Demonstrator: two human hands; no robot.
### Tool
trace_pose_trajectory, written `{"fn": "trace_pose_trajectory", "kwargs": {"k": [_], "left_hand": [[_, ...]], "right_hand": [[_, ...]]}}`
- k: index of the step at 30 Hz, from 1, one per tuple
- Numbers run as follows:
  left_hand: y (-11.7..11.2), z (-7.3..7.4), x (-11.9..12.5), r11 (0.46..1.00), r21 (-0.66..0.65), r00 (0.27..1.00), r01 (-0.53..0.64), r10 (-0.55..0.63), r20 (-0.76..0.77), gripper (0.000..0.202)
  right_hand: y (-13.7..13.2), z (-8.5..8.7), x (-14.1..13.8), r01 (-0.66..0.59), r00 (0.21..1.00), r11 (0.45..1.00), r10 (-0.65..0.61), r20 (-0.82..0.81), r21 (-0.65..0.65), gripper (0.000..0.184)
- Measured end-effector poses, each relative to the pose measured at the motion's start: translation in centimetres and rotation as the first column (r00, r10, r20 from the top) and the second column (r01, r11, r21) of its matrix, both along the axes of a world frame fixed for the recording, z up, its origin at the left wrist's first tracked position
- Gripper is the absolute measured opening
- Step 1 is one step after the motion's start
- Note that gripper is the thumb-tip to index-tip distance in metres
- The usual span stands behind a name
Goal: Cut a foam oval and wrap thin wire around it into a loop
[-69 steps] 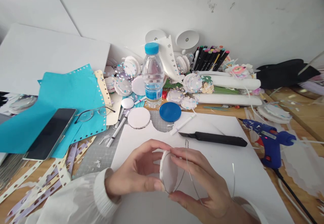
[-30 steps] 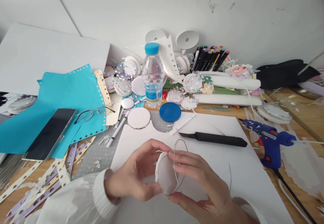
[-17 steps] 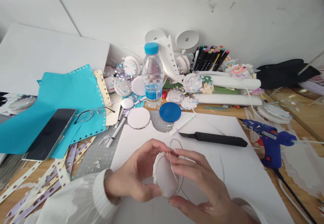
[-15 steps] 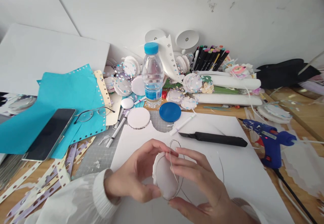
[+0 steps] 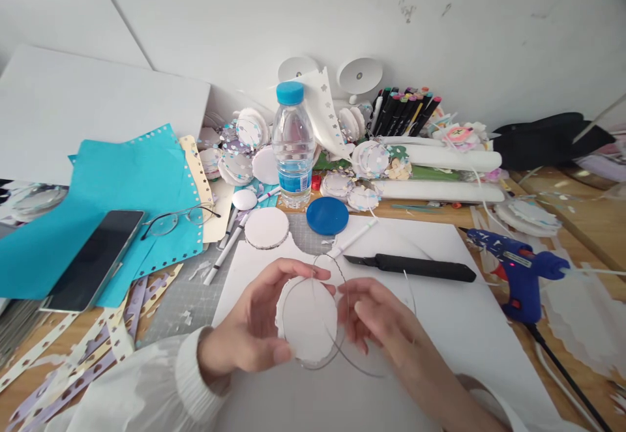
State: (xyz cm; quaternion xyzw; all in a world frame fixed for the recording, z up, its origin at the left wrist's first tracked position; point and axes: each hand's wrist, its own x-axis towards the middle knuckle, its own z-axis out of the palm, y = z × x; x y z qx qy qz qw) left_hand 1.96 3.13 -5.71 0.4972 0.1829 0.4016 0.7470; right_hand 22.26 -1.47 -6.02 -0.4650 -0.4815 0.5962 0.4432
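Observation:
My left hand (image 5: 259,328) grips a white round disc (image 5: 309,318) with a ragged rim, thumb below and fingers curled over the top. A thin wire (image 5: 359,370) loops around the disc, and part of it is twisted at the top. One end of the wire trails out to the right below my right hand (image 5: 379,318). Its fingers are bent in and closed at the right side of the wire loop, beside the disc. Beneath both hands lies a large white sheet (image 5: 274,399).
A black craft knife (image 5: 423,267) lies just beyond my right hand. To the right rests a blue glue gun (image 5: 523,269). Behind stand a water bottle (image 5: 293,145) and a blue disc (image 5: 327,216). A phone (image 5: 95,259) and glasses (image 5: 178,220) lie on turquoise paper (image 5: 132,178).
The disc has turned to face me more and moved left with my left hand. My right hand has come off the disc's edge, and its fingers have curled in by the wire.

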Motion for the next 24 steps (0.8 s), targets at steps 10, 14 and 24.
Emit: {"fn": "trace_pose_trajectory", "kwargs": {"k": [10,14,24], "left_hand": [[-0.16,-0.01,-0.18,0.989,-0.095,0.993,0.116,-0.116,0.001,0.056],[-0.22,-0.24,-0.18,0.976,-0.122,0.983,0.181,-0.179,0.026,0.057],[-0.35,0.03,0.28,0.964,-0.067,0.966,0.256,-0.254,0.04,0.058]], "right_hand": [[-0.16,0.37,0.69,-0.088,0.954,0.962,0.006,-0.3,-0.26,0.024],[-0.21,0.29,0.58,-0.081,0.957,0.969,0.011,-0.289,-0.232,0.02],[-0.45,-0.12,0.29,-0.068,0.984,0.979,0.034,-0.173,-0.194,0.029]]}}
